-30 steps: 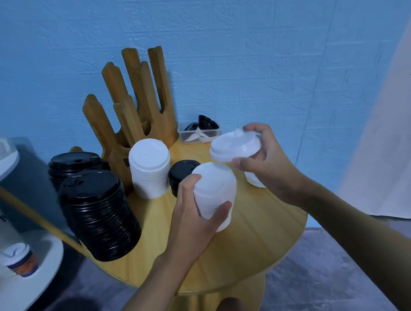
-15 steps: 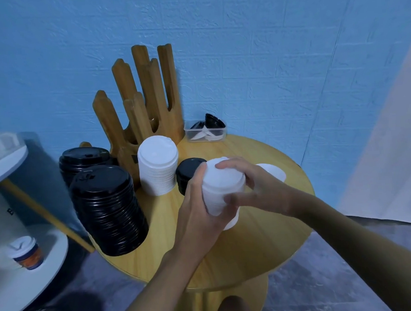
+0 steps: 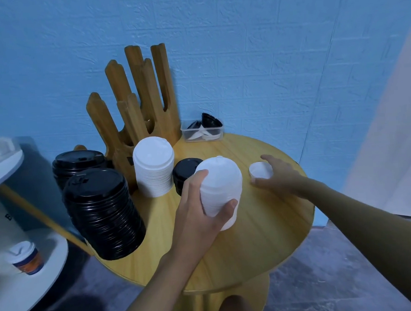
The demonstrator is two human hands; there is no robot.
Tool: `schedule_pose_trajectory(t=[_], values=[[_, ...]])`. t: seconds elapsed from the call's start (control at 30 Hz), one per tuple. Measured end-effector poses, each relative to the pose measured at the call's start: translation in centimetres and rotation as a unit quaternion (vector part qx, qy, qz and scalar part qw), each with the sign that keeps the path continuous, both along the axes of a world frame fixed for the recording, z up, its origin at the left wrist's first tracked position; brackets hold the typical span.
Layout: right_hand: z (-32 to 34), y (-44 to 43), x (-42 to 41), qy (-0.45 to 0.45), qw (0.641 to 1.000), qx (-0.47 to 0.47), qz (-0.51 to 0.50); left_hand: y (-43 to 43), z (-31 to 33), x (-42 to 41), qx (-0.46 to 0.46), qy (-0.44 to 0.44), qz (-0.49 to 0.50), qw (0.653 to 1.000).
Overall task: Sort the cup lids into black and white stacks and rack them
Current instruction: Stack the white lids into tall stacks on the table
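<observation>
Half a second on, the right hand (image 3: 281,174) has left the top of the held white stack (image 3: 219,185) and gone out to a loose white lid (image 3: 260,170) lying on the tabletop (image 3: 264,236) — its grip is apart, thumb and fingers bracketing the lid, though I cannot tell whether they touch it. The left hand (image 3: 198,213) has its grip clamped round the tilted stack, just beside a short black stack (image 3: 185,172). Sorting of the whites looks to be in hand; the wooden rack (image 3: 143,99) at the back shows no lids. Next, likely — pinch the lid's rim, lift, and seat it squarely on the stack so it nests.
</observation>
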State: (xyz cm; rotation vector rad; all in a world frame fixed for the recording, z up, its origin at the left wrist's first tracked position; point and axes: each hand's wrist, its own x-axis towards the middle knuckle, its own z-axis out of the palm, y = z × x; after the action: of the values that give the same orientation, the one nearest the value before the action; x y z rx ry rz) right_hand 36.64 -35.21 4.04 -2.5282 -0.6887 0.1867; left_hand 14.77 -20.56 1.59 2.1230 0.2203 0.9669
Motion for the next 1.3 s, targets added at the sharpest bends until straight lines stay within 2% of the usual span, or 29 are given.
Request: schedule_pose_trajectory(t=[0.13,0.23,0.37,0.47,0.53,0.6,0.73,0.83,0.9,1.17,1.3], values=[[-0.4,0.1,0.3,-0.022,0.999,-0.022,-0.021,-0.1,0.1,0.0,0.0,0.0,-0.002,1.0],[1.0,0.1,-0.5,0.032,0.99,0.134,0.009,-0.1,0.2,0.0,-0.002,0.001,-0.004,1.0],[4.6,0.5,-3.7,0.052,0.937,0.334,0.091,0.0,0.2,0.0,-0.001,0.004,-0.001,1.0],[7.0,1.0,-7.1,0.09,0.867,0.474,0.127,-0.1,0.4,0.0,-0.007,0.007,-0.003,1.0],[7.8,1.2,-9.0,0.115,0.83,0.524,0.151,-0.1,0.4,0.0,-0.011,0.005,-0.003,1.0],[7.8,1.5,-10.4,0.126,0.824,0.524,0.176,-0.1,0.4,0.0,-0.01,0.005,-0.003,1.0],[6.4,2.0,-11.1,0.11,0.865,0.442,0.212,0.0,0.5,-0.1,-0.037,0.001,-0.01,0.999],[5.2,2.1,-11.1,0.051,0.906,0.333,0.258,-0.1,0.4,-0.2,-0.067,0.01,-0.003,0.998],[4.5,2.1,-10.9,0.009,0.918,0.274,0.286,-0.2,0.3,-0.1,-0.065,0.012,0.01,0.998],[3.0,1.9,-10.6,-0.012,0.933,0.247,0.26,0.0,-0.5,0.9,-0.038,0.037,-0.019,0.998],[2.3,1.6,-9.3,-0.062,0.938,0.259,0.222,0.1,-0.7,1.2,-0.036,0.099,-0.057,0.993]])
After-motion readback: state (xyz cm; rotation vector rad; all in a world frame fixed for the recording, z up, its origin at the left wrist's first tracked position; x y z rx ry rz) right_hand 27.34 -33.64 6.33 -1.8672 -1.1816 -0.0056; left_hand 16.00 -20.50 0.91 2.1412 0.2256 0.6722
